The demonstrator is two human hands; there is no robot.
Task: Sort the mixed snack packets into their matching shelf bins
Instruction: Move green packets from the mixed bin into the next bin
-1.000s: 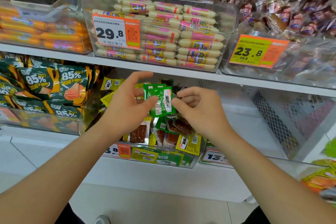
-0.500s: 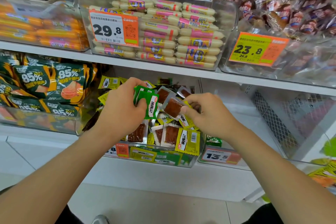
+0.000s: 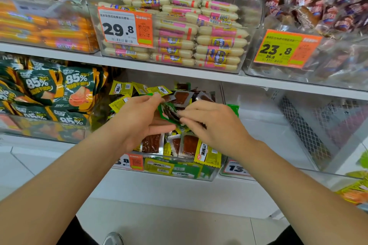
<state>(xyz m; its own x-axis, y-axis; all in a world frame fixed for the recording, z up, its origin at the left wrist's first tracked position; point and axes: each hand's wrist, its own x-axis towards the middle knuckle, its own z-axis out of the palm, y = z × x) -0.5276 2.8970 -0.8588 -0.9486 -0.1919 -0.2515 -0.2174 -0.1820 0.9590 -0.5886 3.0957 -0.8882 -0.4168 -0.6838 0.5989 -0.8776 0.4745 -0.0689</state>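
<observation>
Left grip [image 3: 137, 123] and right grip [image 3: 213, 125] pinch the green packet [image 3: 169, 112] between them — over the bin [image 3: 214, 171].

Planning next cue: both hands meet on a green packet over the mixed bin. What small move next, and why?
Probably the left hand releases and the right hand carries the green packet rightward into the neighbouring bin, since yellow packets dominate here.
</observation>
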